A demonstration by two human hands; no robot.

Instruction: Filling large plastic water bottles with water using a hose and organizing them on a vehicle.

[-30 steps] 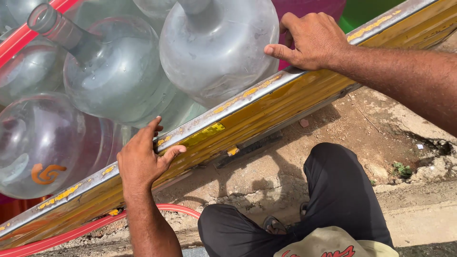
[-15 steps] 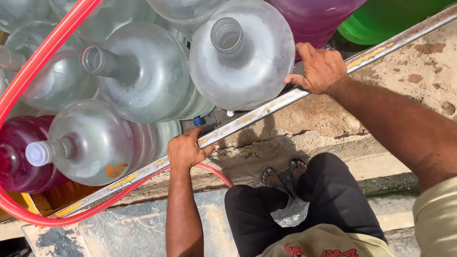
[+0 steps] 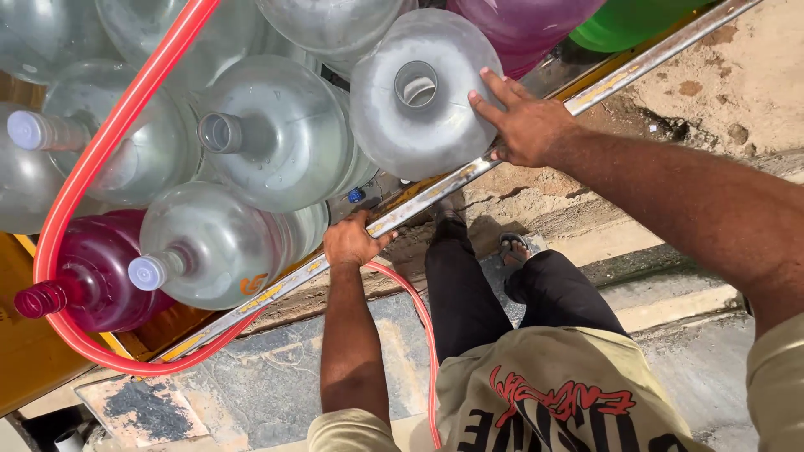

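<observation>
1. Sunlit bare ground [image 3: 737,92] and a concrete kerb lie below, beside a yellow cart bed packed with big water jugs lying on their sides.
2. A metal side rail [image 3: 435,191] runs along the bed's edge, just under both hands.
3. The left hand [image 3: 353,241] is closed around that rail, fingers curled over it and thumb toward the jugs, which looks like a bracing grip.
4. The right hand [image 3: 523,125] lies flat and spread on the shoulder of a clear uncapped jug [image 3: 419,100], palm against the plastic; it presses on the jug and grips nothing.
5. That jug lies neck-up toward the camera, just above the rail, directly under the right palm and up and right of the left hand.
6. Left of the left hand lies a clear capped jug [image 3: 218,247]; beyond it is a purple jug [image 3: 92,276].
7. A red hose [image 3: 109,151] loops across the load and drops past the left wrist.
8. Judged from the flat palm, the step in hand is steadying or seating the uncapped jug.
9. A further move would call for a firm push or a real grasp, since smooth rounded plastic could roll toward the rail.
</observation>
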